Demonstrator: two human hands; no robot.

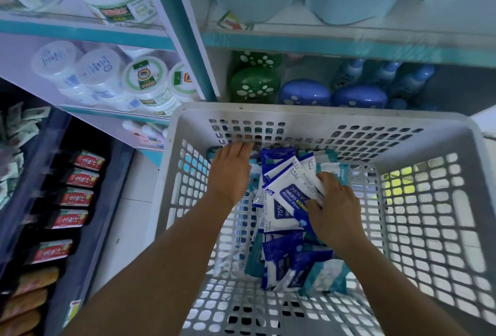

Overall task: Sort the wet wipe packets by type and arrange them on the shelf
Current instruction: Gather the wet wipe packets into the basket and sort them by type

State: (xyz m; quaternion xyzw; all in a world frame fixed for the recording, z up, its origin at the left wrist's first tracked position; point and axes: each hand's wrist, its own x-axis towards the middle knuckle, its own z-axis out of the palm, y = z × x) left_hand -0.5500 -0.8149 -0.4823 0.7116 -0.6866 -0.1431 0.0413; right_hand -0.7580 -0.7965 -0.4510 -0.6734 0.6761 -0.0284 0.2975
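Observation:
A grey perforated plastic basket point(308, 118) fills the lower middle of the head view. In its bottom lie several wet wipe packets: blue-and-white alcohol wipe packets point(281, 258) and teal-and-white packets point(326, 275). My right hand point(334, 205) grips a small stack of blue-and-white alcohol wipe packets point(288, 189), fanned out above the pile. My left hand point(230, 172) reaches to the basket's far left corner with fingers stretched flat over packets there; what lies under it is hidden.
Shelves stand behind the basket: a teal-edged shelf point(322, 43) with pale blue packs above, green and blue dotted containers point(303, 91) below. White tubs point(145, 78) fill the left shelves. Red-labelled dark packets point(75, 198) lie in a rack at left.

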